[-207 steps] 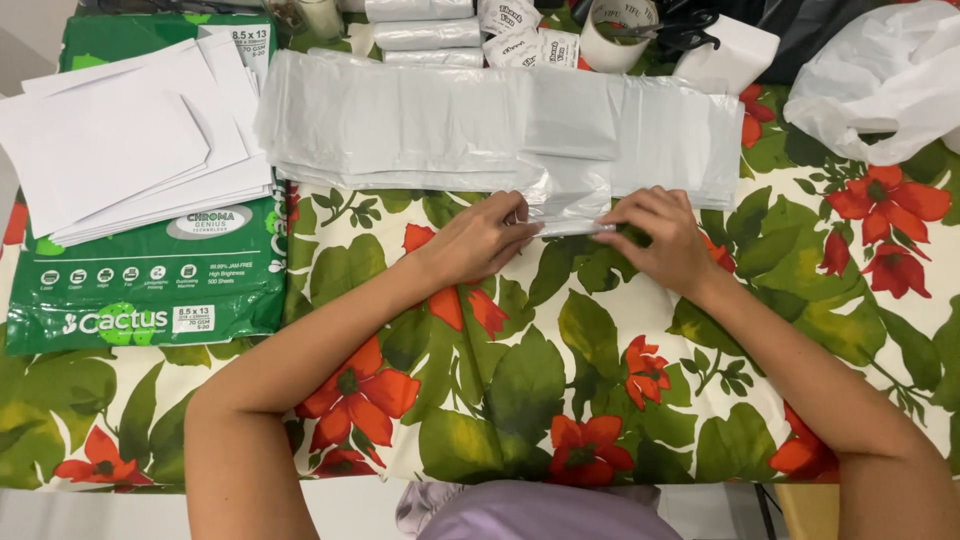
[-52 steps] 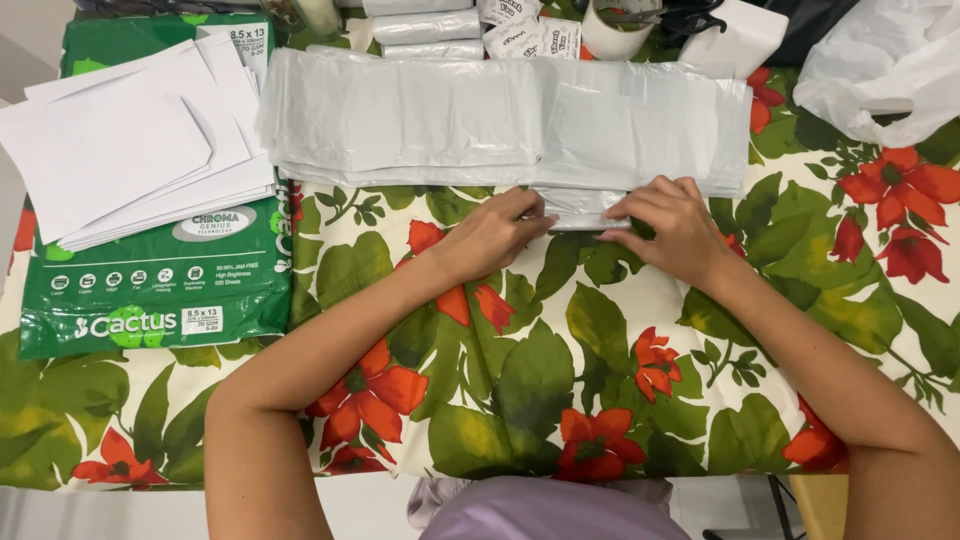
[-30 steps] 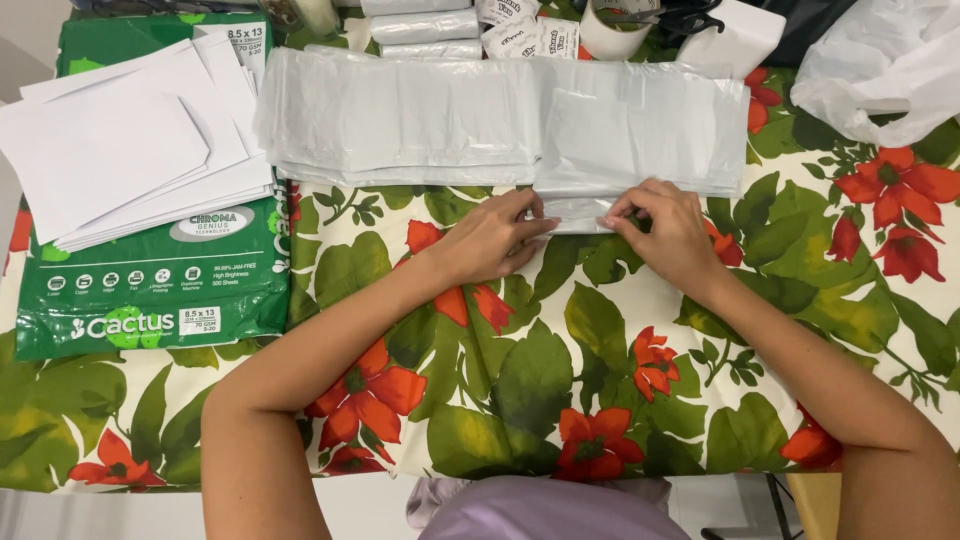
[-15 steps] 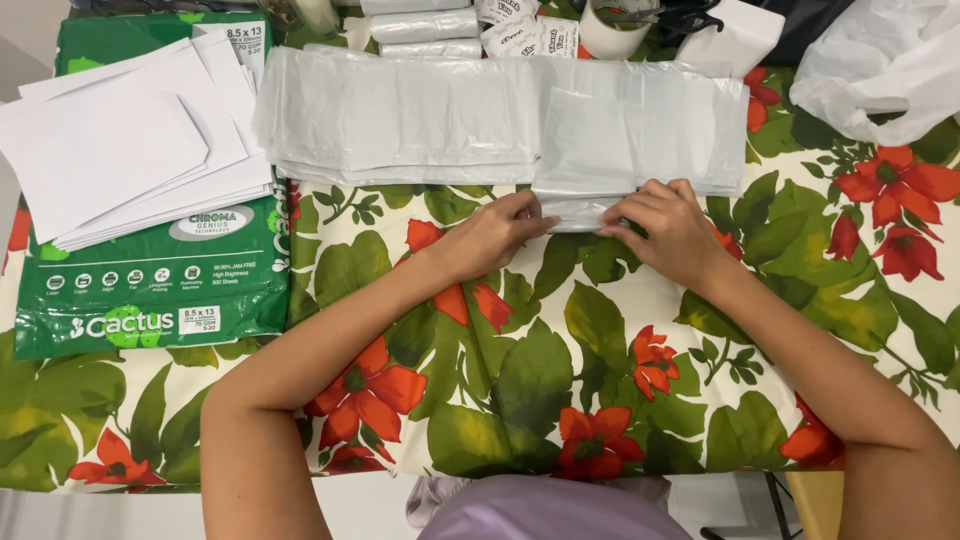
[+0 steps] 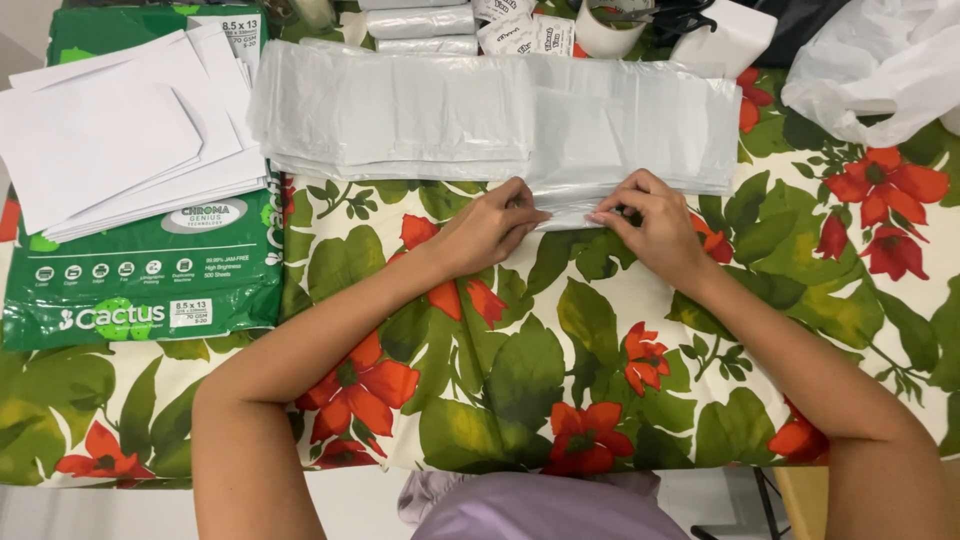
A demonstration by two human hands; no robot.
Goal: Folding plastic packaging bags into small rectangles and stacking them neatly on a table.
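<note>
left hand (image 5: 488,228) and right hand (image 5: 652,222), at upper centre of the frame, pinch shut on the near edge of the folded plastic bag (image 5: 568,212); the slick film may slip, and a tug could disturb the bag stack (image 5: 400,120) behind.

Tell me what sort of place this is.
Probably a home or small-shop packing table: a floral tablecloth, a green ream of paper under loose white sheets, and stacked plastic bags that the left hand and right hand are handling.
</note>
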